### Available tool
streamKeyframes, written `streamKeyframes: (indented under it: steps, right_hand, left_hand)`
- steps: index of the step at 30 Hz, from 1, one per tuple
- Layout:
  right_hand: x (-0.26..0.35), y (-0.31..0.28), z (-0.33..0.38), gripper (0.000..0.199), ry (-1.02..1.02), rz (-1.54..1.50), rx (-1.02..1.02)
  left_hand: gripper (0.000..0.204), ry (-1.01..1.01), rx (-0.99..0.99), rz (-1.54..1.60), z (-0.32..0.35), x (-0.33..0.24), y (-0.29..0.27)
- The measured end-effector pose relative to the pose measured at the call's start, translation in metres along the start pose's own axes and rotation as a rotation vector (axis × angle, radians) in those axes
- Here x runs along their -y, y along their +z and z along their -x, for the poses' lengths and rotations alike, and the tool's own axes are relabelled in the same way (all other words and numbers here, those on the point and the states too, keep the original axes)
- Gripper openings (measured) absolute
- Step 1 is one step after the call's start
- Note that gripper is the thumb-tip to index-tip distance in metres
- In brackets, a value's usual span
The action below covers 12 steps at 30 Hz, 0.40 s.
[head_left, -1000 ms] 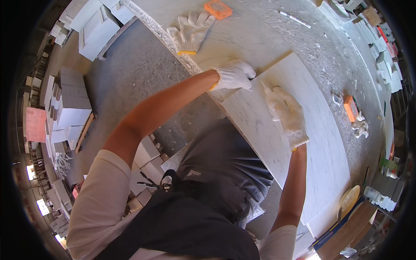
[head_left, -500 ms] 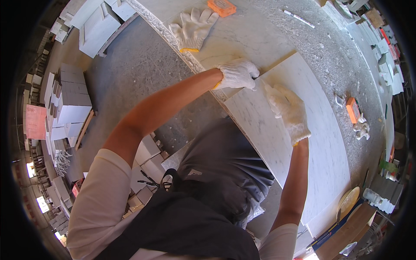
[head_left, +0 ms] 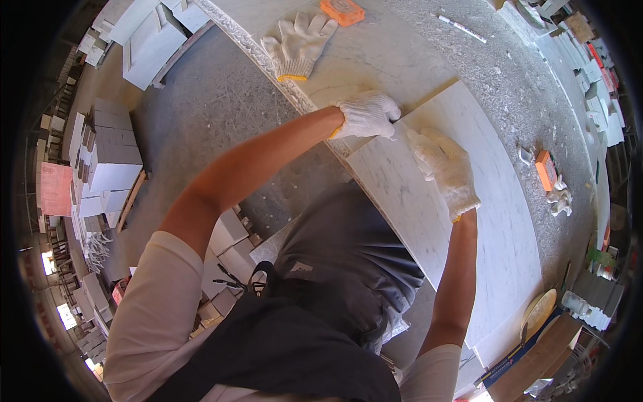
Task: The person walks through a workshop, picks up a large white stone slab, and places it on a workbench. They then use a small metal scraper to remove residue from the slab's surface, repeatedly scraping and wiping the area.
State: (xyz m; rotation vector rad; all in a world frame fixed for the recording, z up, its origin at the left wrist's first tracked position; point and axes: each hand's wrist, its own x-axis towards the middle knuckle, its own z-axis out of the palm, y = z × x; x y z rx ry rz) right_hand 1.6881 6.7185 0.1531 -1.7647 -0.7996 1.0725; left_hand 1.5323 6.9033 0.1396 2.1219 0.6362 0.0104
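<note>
A pale grey-veined marble slab [head_left: 499, 181] lies on the worktable in front of me, its left end over another marble surface [head_left: 395, 57]. My left hand [head_left: 370, 115], in a white knitted glove, is closed with curled fingers at the slab's far left edge. Whatever its fingers may hold there is hidden. My right hand [head_left: 450, 167], gloved the same way, rests on top of the slab with its fingers stretched toward the left hand. A spare white glove with a yellow cuff [head_left: 299, 45] lies flat beyond my left hand.
An orange block [head_left: 343, 11] sits near the spare glove. To the right are a marker pen [head_left: 462, 29], a second orange block [head_left: 545, 170] and a crumpled white cloth [head_left: 559, 197] on the dusty tabletop. Stacked pale stone blocks [head_left: 115, 144] stand on the floor at left.
My right hand has shifted very slightly left on the slab. The left hand and the slab look the same.
</note>
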Motion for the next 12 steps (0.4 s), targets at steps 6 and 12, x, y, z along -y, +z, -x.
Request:
streamKeyframes:
  steps: [6, 12]
  right_hand:
    - [0.0013, 0.0022, -0.0028, 0.048, 0.021, 0.025, -0.021]
    - [0.0014, 0.0014, -0.0046, 0.060, 0.023, 0.036, -0.018]
  left_hand:
    - [0.032, 0.018, 0.013, -0.035, -0.0004, -0.0007, -0.0019]
    - [0.035, 0.020, 0.023, -0.076, -0.0023, 0.0011, -0.0019]
